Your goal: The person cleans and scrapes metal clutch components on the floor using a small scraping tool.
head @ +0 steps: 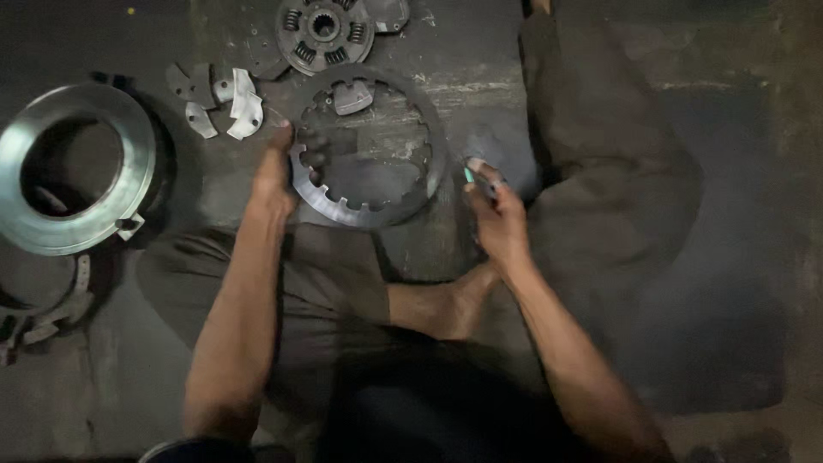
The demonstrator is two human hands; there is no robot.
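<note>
A dark toothed metal ring (433,129) lies flat on the floor in front of me. My left hand (276,171) rests on its left rim, fingers pressing the edge. A small grey pad piece (352,96) lies inside the ring near its top. My right hand (493,210) hovers just right of the ring, closed on a small tool with a green tip (471,171); what kind of tool it is I cannot tell. My bare foot (454,300) and crossed legs sit below the ring.
A clutch hub with springs (326,33) lies beyond the ring. Several loose curved metal pieces (225,101) lie at upper left. A large shiny metal ring (73,167) stands at far left, with worn parts (39,321) below it. Dark cloth (600,171) lies at right.
</note>
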